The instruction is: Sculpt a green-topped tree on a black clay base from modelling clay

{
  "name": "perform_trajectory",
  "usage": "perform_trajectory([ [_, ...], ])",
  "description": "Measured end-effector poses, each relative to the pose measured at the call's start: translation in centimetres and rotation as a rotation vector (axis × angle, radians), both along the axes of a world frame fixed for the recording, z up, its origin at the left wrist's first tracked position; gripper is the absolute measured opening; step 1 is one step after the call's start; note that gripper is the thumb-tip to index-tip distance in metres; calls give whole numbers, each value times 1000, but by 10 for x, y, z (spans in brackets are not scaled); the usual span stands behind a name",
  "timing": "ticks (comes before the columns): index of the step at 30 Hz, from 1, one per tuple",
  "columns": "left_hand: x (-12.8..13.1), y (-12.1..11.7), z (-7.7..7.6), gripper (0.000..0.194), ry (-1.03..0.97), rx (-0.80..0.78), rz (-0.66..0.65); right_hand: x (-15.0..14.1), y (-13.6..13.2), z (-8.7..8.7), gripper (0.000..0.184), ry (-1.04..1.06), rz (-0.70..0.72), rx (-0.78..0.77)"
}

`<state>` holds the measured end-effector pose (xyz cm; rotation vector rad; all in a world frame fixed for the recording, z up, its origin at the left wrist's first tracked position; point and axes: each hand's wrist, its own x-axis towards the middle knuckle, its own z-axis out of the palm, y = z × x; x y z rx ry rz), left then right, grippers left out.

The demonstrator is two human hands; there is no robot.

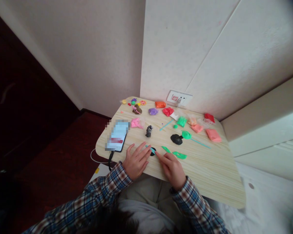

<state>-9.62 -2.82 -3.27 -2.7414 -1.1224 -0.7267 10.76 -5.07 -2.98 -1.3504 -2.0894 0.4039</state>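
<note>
On the desk point(210, 175), a blue tool point(152, 150) is lying slantwise over a black disc point(152, 154), the left hand point(136, 161) resting spread-fingered at its farther end, the right hand point(172, 169) pointing at its nearer, grip unclear.

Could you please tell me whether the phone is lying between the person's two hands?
No, the phone lies left of the left hand, away from the gap between it and the right hand.

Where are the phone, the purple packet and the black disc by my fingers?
Phone point(118, 134), head view: middle of its screen.
Purple packet point(153, 111), head view: middle of its upper side.
Black disc point(152, 154), head view: its uncovered lower part.
</note>
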Motion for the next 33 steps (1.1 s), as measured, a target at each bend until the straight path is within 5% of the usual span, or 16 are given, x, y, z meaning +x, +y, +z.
perform_trajectory([
  [10, -1, -3, 1, 40, -35, 15, 27, -5, 2, 11, 32, 84, -46, -40],
  [24, -1, 2, -4, 43, -125, -91, -35, -16, -4, -16, 39, -159, -28, 39],
  [33, 0, 0, -6, 46, -156, -60, 16, -14, 8, 11, 29, -266, -4, 8],
])
